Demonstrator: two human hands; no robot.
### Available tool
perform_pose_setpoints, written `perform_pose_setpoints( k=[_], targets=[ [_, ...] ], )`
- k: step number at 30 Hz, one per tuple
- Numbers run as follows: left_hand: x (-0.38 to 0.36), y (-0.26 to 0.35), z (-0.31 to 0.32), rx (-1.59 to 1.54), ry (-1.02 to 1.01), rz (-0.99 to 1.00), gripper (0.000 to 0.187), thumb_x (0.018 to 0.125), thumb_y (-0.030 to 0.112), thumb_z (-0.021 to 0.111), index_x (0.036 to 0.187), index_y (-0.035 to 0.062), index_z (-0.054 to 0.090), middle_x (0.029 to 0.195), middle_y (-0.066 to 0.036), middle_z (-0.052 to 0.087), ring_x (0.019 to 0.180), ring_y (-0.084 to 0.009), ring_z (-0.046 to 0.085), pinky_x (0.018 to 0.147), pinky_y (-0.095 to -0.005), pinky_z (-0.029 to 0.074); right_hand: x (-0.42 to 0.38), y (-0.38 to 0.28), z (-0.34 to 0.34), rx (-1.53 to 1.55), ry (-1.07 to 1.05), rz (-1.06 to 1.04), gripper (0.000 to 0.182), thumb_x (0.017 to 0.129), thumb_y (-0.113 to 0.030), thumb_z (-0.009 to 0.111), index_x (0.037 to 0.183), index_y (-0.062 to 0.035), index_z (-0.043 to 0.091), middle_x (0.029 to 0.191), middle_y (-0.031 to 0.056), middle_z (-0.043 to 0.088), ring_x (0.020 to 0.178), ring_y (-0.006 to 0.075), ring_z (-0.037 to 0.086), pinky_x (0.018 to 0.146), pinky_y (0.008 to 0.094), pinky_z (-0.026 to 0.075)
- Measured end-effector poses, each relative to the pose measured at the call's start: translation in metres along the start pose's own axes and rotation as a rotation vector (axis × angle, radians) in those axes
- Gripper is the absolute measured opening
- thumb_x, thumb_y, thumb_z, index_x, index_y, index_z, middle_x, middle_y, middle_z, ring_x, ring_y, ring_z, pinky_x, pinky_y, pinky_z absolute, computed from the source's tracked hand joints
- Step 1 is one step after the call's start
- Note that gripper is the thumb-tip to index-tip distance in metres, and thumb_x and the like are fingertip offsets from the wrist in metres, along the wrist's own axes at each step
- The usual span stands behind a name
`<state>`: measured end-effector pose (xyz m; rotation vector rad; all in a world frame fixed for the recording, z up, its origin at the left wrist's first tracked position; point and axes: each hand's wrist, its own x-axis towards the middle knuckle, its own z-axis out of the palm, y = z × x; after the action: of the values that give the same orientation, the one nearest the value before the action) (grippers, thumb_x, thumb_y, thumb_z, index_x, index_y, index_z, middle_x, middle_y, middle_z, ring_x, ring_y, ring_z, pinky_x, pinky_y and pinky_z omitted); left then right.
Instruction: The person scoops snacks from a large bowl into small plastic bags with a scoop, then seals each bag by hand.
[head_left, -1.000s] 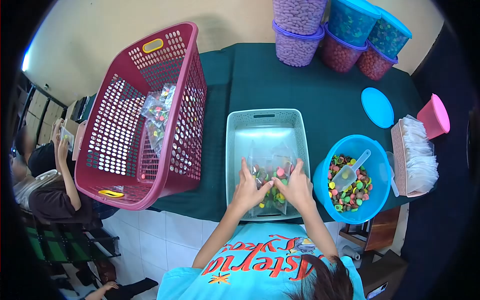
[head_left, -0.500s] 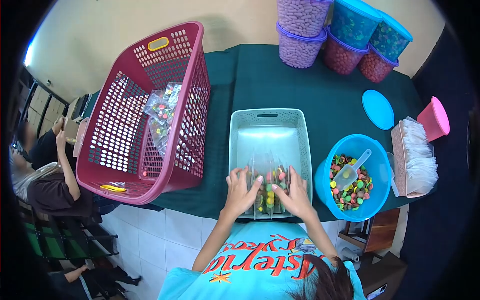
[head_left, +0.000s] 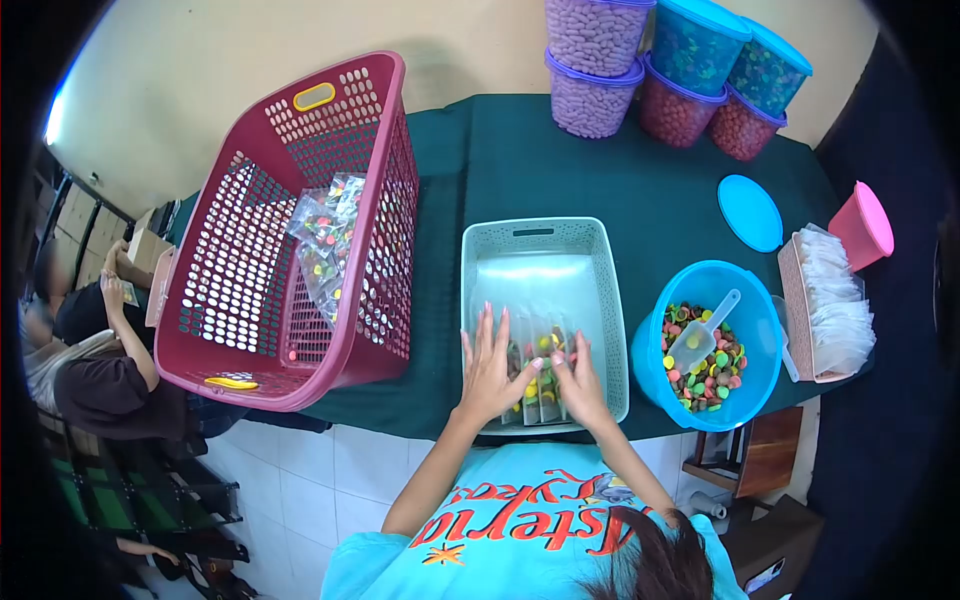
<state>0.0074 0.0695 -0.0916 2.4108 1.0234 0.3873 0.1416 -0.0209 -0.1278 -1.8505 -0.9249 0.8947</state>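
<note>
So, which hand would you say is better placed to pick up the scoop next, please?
Probably the right hand: it is at the side of the bags nearer the blue tub, where the scoop lies on the sweets. The left hand is across the bags, so its reach looks longer.

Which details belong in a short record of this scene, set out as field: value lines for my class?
Surface: table with a dark green cloth
Left hand: fingers spread, on filled clear bags
Right hand: at the bags' right side
Bags' place: near end of a pale green tray
Left of tray: maroon basket holding more filled bags
Right of tray: blue bucket of colourful pieces, scoop inside
Back of table: stacked lidded tubs
Bag contents: colourful pieces; exact kind unclear
</note>
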Motion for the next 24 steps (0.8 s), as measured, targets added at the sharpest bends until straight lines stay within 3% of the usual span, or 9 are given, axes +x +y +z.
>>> perform_pose_setpoints(
  k=[2, 3, 5, 9, 10, 14, 17, 23, 24],
  targets=[
    [0.003, 0.008, -0.012, -0.15, 0.042, 0.022, 0.076, 0.082, 0.034, 0.053, 0.137, 0.0035, 0.012, 0.143, -0.02, 0.0, 0.132, -0.0348, 0.008, 0.104, -0.0505, 0.009, 0.002, 0.012, -0.004, 0.185, 0.037, 0.111, 0.069, 0.088, -0.041, 0.041, 0.133, 0.0053, 0.016, 0.129, 0.0287, 0.031, 0.118, 0.0323, 0.037, 0.096, 0.0337, 0.03],
    [0.004, 0.008, -0.012, -0.153, 0.034, 0.036, 0.076, 0.082, 0.034, 0.053, 0.137, 0.0035, 0.012, 0.143, -0.02, 0.0, 0.132, -0.0348, 0.008, 0.104, -0.0505, 0.009, 0.004, 0.019, -0.005, 0.187, 0.053, 0.114, 0.069, 0.088, -0.041, 0.041, 0.133, 0.0053, 0.016, 0.129, 0.0287, 0.031, 0.118, 0.0323, 0.037, 0.096, 0.0337, 0.03],
    [0.002, 0.008, -0.01, -0.5, 0.225, -0.04, 0.075, 0.083, 0.036, 0.052, 0.136, 0.0007, 0.013, 0.141, -0.025, 0.0, 0.131, -0.0374, 0.009, 0.104, -0.0453, 0.013, 0.006, 0.03, -0.006, 0.503, 0.131, 0.205, 0.066, 0.089, -0.041, 0.04, 0.136, -0.0046, 0.014, 0.105, 0.006, 0.047, 0.072, 0.0113, 0.045, 0.065, 0.0232, 0.041],
    [-0.014, 0.006, -0.022, -0.599, -0.081, -0.186, 0.071, 0.086, 0.034, 0.05, 0.135, -0.001, 0.013, 0.14, -0.025, -0.001, 0.131, -0.0363, 0.007, 0.105, -0.0401, 0.014, 0.001, 0.017, -0.004, 0.621, 0.003, 0.253, 0.061, 0.09, -0.042, 0.037, 0.136, -0.0076, 0.016, 0.104, 0.0025, 0.047, 0.073, 0.0082, 0.044, 0.061, 0.0215, 0.039],
    [-0.017, 0.012, -0.032, -0.563, -0.091, -0.168, 0.069, 0.087, 0.034, 0.049, 0.135, -0.0024, 0.015, 0.14, -0.025, 0.001, 0.131, -0.0356, 0.008, 0.105, -0.0393, 0.014, -0.002, 0.006, -0.001, 0.562, -0.009, 0.253, 0.069, 0.088, -0.043, 0.038, 0.134, 0.0039, 0.015, 0.111, 0.0112, 0.048, 0.085, 0.0167, 0.05, 0.079, 0.0273, 0.041],
    [-0.019, 0.005, -0.048, -0.518, 0.007, -0.174, 0.065, 0.086, 0.032, 0.05, 0.133, -0.0032, 0.021, 0.14, -0.026, 0.003, 0.131, -0.0355, 0.011, 0.105, -0.0392, 0.015, -0.003, -0.006, 0.012, 0.457, -0.011, 0.237, 0.071, 0.088, -0.043, 0.038, 0.133, 0.0059, 0.015, 0.113, 0.0148, 0.05, 0.099, 0.0222, 0.05, 0.087, 0.0296, 0.038],
    [-0.015, -0.001, -0.051, -0.456, 0.074, -0.07, 0.063, 0.085, 0.029, 0.052, 0.132, -0.0019, 0.024, 0.14, -0.025, 0.007, 0.13, -0.0369, 0.012, 0.104, -0.0405, 0.016, 0.0, 0.002, 0.015, 0.233, 0.071, 0.203, 0.073, 0.087, -0.045, 0.039, 0.131, 0.0088, 0.017, 0.124, 0.0234, 0.042, 0.116, 0.0354, 0.04, 0.097, 0.037, 0.029],
    [-0.008, 0.003, -0.04, -0.263, -0.075, 0.209, 0.059, 0.08, 0.025, 0.057, 0.131, 0.0056, 0.033, 0.142, -0.019, 0.015, 0.131, -0.0358, 0.01, 0.104, -0.0454, 0.011, -0.004, 0.021, 0.022, 0.08, 0.225, 0.095, 0.072, 0.086, -0.043, 0.043, 0.13, 0.0084, 0.019, 0.134, 0.0311, 0.019, 0.125, 0.0414, 0.022, 0.104, 0.0414, 0.018],
    [-0.007, 0.004, -0.039, -0.29, -0.085, 0.245, 0.061, 0.08, 0.028, 0.057, 0.132, 0.0076, 0.033, 0.141, -0.02, 0.016, 0.13, -0.0398, 0.011, 0.101, -0.0555, 0.01, -0.006, 0.016, 0.019, 0.085, 0.25, 0.103, 0.072, 0.086, -0.043, 0.043, 0.13, 0.0084, 0.019, 0.134, 0.0311, 0.019, 0.125, 0.0414, 0.022, 0.104, 0.0414, 0.018]
  ],
)
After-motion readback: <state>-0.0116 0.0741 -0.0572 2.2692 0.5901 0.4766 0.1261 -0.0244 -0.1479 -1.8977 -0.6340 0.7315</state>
